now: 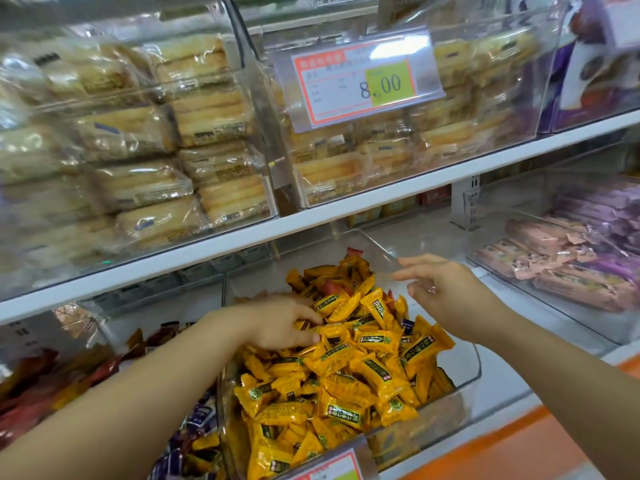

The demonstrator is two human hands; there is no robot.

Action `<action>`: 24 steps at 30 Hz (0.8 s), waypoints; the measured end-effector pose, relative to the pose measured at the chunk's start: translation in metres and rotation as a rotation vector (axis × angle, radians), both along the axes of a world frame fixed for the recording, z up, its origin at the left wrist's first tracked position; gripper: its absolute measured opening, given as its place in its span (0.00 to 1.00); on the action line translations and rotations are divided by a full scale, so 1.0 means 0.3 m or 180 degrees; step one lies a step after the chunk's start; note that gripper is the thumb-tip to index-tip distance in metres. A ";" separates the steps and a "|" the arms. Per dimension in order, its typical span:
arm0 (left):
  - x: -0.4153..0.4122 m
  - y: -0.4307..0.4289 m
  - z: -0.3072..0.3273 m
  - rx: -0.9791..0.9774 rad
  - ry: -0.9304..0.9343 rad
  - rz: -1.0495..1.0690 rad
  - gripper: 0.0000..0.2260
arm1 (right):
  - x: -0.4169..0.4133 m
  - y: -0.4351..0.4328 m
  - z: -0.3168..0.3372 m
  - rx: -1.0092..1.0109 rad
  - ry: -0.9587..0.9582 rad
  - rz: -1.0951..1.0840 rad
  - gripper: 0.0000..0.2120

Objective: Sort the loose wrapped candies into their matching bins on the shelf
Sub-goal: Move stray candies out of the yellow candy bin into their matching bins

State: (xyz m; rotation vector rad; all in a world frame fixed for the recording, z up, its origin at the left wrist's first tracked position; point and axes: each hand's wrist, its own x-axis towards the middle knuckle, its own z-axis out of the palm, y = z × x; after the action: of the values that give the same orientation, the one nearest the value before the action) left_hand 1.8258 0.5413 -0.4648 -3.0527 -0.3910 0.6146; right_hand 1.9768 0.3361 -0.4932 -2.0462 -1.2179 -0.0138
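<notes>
Left hand point(284, 322) is being held low on the heap of yellow foil-wrapped candies point(346, 362), with fingers and thumb being curled against the wrappers. Something dark is being glimpsed between thumb and forefinger, but whether a candy is being pinched cannot be told.

Right hand point(446, 292) is being held above the far right corner of the clear plastic bin point(474, 372), with fingers relaxed and spread and nothing being grasped. Its fingertips are being held just beside the bin's upper rim; whether they are touching it cannot be told.

The yellow candies are being contained in this bin on the lower shelf, where a few red-wrapped candies point(332, 287) are being shown at the back of the heap and one dark blue wrapped candy point(407, 325) near its right side.

To the left, a neighbouring clear bin of mixed red, brown and purple wrappers point(104, 372) is being partly covered by the left forearm. To the right, pink wrapped bars point(554, 268) are being held in another clear bin.

Above, pale wrapped cakes point(138, 181) are being stacked in clear boxes on the white upper shelf point(346, 209), and a red-bordered price tag point(356, 88) reading 8.00 is being displayed.
</notes>
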 end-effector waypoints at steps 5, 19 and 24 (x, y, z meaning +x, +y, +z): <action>0.001 -0.004 0.048 -0.0371 -0.0260 0.0331 0.18 | -0.002 0.008 0.004 -0.0043 -0.0055 -0.0045 0.17; 0.233 -0.009 -0.044 -0.0001 -0.0914 0.0266 0.15 | 0.007 0.012 -0.003 0.0113 0.0153 0.0004 0.16; 0.191 0.020 -0.047 -0.0170 -0.0686 0.0393 0.25 | 0.006 0.006 -0.002 0.0132 0.0104 0.0049 0.14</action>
State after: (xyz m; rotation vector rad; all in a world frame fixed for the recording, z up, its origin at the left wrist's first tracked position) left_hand 1.8832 0.5473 -0.4789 -3.1746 -0.5789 0.3025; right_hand 1.9785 0.3380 -0.4938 -1.9938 -1.2036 0.0016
